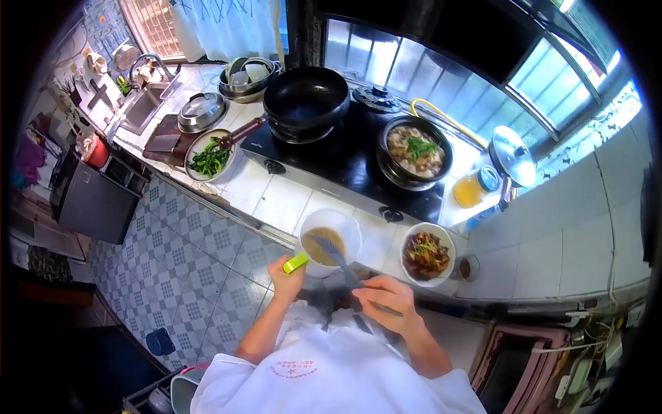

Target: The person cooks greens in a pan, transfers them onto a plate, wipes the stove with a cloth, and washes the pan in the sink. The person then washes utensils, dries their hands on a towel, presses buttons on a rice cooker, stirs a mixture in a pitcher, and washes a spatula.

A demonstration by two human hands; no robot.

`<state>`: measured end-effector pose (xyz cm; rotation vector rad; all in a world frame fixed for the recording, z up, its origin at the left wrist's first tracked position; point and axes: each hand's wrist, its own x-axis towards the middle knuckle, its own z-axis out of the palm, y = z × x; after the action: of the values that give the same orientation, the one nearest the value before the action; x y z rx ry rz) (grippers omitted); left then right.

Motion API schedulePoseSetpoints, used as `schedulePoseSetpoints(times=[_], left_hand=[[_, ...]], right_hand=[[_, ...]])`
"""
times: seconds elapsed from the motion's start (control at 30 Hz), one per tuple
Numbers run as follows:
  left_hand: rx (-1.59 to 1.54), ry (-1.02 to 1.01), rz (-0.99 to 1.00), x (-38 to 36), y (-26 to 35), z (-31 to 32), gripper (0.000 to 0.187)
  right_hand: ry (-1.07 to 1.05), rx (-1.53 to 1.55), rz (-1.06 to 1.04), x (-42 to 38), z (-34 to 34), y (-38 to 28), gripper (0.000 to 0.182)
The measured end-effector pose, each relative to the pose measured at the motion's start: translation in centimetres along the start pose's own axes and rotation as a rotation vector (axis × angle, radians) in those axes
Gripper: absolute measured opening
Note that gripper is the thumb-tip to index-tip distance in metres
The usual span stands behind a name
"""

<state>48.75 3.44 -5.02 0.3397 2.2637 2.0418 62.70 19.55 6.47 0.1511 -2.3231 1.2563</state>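
My left hand (286,277) is closed around the lime-green handle of a white measuring jug (350,231). The jug is held at the counter's front edge with a cloudy brownish liquid (329,257) inside. My right hand (387,302) grips a grey spatula (343,262), whose blade dips into that liquid. To the right of the jug, a white bowl (405,259) holds a dark brown dish with green shreds on top.
A black wok (307,96) and a clay pot (387,162) of meat with green garnish sit on the black cooktop (355,148). A plate of greens (210,157), a lidded pan (201,110) and a cleaver (164,143) are to the left. An orange-filled jar (470,191) stands right.
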Motion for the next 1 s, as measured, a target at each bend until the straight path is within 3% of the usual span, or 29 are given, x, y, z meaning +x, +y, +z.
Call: schedulePoseSetpoints(times=[0.23,0.3,0.37,0.47,0.77,1.0], left_hand=[[0.053,-0.100,0.008,9.1,-4.0,-3.5,0.021],[0.151,-0.147,0.109,11.8,-5.5,-4.5,0.020],[0.077,-0.157,0.031,13.9,-5.6,-5.0,0.020],[0.136,-0.193,0.121,16.2,-9.3,-5.9,0.018],[0.031,-0.225,0.095,18.3,-14.2,-6.4,0.017],[-0.009,-0.268,0.071,18.7,-13.9,-5.8,0.020]], right_hand=[[0.104,0.002,0.146,6.8,7.0,2.3,0.027],[0.189,-0.077,0.168,8.2,8.7,3.3,0.024],[0.242,-0.110,0.208,9.5,10.2,3.9,0.023],[0.295,-0.176,0.192,11.0,12.6,4.3,0.022],[0.254,-0.234,0.218,12.2,16.4,5.8,0.027],[0.250,-0.289,0.167,12.1,17.4,6.4,0.029]])
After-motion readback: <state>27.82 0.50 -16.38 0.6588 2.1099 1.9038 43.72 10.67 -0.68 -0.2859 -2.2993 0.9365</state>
